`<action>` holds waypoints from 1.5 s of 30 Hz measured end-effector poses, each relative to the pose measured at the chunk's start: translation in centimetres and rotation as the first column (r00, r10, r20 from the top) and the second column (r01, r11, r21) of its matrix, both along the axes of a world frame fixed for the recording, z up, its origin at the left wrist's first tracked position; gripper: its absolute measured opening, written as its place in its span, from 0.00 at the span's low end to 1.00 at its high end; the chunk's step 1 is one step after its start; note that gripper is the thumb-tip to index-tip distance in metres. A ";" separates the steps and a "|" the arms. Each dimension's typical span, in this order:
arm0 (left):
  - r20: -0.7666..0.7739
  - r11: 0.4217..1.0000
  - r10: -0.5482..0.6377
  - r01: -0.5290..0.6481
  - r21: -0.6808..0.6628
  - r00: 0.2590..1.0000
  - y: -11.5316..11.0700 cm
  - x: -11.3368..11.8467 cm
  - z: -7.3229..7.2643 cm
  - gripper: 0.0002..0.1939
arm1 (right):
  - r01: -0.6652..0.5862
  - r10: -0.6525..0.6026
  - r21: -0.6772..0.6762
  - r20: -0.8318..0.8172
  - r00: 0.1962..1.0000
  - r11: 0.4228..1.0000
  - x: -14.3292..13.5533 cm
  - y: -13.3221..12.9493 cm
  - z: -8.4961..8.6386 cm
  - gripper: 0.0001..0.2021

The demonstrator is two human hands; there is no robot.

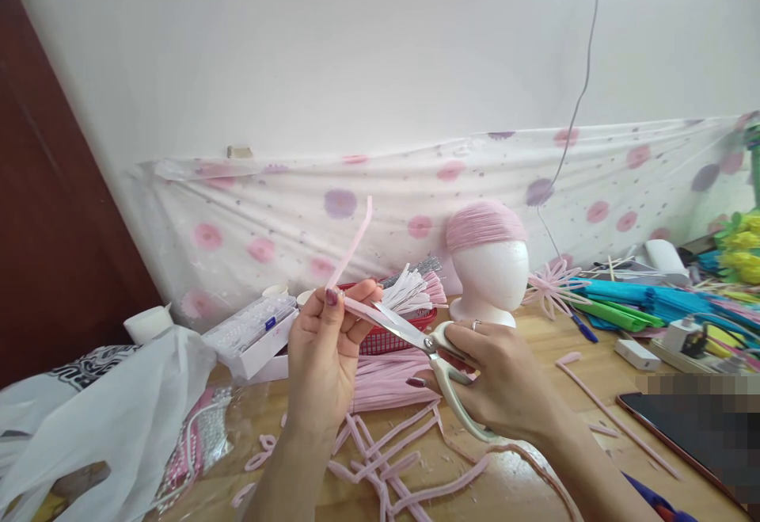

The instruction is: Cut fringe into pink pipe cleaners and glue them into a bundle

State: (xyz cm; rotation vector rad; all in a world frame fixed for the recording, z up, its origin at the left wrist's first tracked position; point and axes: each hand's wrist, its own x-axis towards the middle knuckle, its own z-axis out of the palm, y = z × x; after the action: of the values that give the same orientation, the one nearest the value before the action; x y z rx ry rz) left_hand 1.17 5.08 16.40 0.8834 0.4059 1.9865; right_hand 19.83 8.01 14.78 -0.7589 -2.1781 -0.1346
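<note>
Pinching fuzzy, bent pink stem (351, 248): left grip (324, 356) | closed round cream-handled scissors (428, 343): right grip (507, 379) | metal blade (400, 328) contact unclear

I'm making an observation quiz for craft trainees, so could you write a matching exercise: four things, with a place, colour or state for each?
Things:
1. Scissors
2. Raised pink strip
3. Head form
4. Phone

Descriptions:
A. White below, pink on top
B. Pinched in the left hand
C. Dark-screened, lower right of the picture
D. Gripped by the handles in the right hand

Pairs: 1-D, 2-B, 3-A, 4-C
</note>
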 end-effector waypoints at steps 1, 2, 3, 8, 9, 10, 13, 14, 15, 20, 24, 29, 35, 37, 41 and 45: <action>0.000 1.000 0.003 -0.003 -0.002 1.000 0.0 0.0 0.0 0.10 | 0.001 -0.001 0.006 -0.001 1.000 1.000 0.0 0.0 0.0 0.20; 0.000 1.000 0.006 -0.006 -0.004 1.000 0.0 0.0 0.0 0.09 | 0.004 -0.004 0.014 -0.005 1.000 1.000 -0.1 0.0 0.0 0.20; 0.003 1.000 0.009 -0.009 -0.006 1.000 0.0 0.1 0.0 0.09 | 0.005 -0.005 0.022 -0.009 1.000 1.000 -0.1 0.1 0.0 0.20; 0.009 1.000 0.003 -0.003 -0.004 1.000 0.0 0.2 0.0 0.08 | 0.017 -0.016 0.060 -0.015 1.000 0.998 0.0 0.3 -0.3 0.21; 0.009 1.000 0.003 -0.003 -0.004 1.000 0.0 0.2 0.0 0.08 | 0.024 -0.023 0.064 -0.014 1.000 0.998 0.0 0.3 -0.4 0.22; 0.009 1.000 0.006 -0.006 -0.006 1.000 0.0 0.2 0.0 0.08 | 0.033 -0.032 0.065 -0.013 0.999 0.997 0.0 0.3 -0.4 0.22; 0.013 1.000 0.021 -0.021 -0.013 1.000 -0.1 0.3 0.0 0.09 | 0.044 -0.044 0.072 -0.010 0.999 0.996 0.0 0.5 -0.6 0.21; 0.016 1.000 0.024 -0.024 -0.014 1.000 -0.1 0.3 0.0 0.09 | 0.044 -0.043 0.081 -0.012 0.999 0.996 0.0 0.5 -0.6 0.21; 0.019 1.000 0.026 -0.026 -0.016 0.999 -0.1 0.3 -0.1 0.09 | 0.042 -0.041 0.090 -0.014 0.999 0.995 0.0 0.6 -0.6 0.22; 0.017 0.998 0.052 -0.051 -0.049 0.999 0.1 0.2 -0.1 0.10 | 0.025 -0.024 0.019 -0.058 0.998 0.999 0.0 0.7 -0.6 0.23; 0.008 0.999 0.025 -0.024 -0.034 1.000 0.1 0.1 0.0 0.10 | 0.001 -0.006 -0.126 -0.042 0.999 0.992 0.0 0.5 -0.2 0.23; -0.033 0.999 -0.038 0.037 -0.024 0.999 -0.1 0.1 0.1 0.11 | 0.000 -0.002 -0.155 -0.011 1.000 0.988 0.0 0.1 0.2 0.20; -0.071 0.999 -0.005 0.002 -0.042 0.997 -0.1 0.1 -0.1 0.13 | -0.008 0.006 -0.134 -0.013 1.000 0.991 0.2 0.0 0.3 0.20; -0.068 0.999 -0.003 0.000 -0.042 0.998 -0.1 0.1 -0.1 0.12 | -0.011 0.010 -0.133 -0.012 1.000 0.991 0.3 0.0 0.3 0.20; -0.050 0.999 -0.021 0.019 -0.038 0.999 -0.1 0.2 -0.2 0.12 | 0.003 -0.004 -0.100 -0.013 1.000 0.995 0.4 0.1 0.1 0.21; -0.035 0.997 0.041 -0.043 -0.058 0.999 -0.3 0.4 0.1 0.12 | 0.037 -0.038 -0.049 -0.014 0.999 0.998 0.2 0.1 0.1 0.19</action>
State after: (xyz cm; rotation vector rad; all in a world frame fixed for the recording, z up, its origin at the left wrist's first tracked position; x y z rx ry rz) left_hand 1.59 4.79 16.47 0.8784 0.5035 1.9900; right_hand 20.07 8.11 14.85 -0.8262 -2.1600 -0.0951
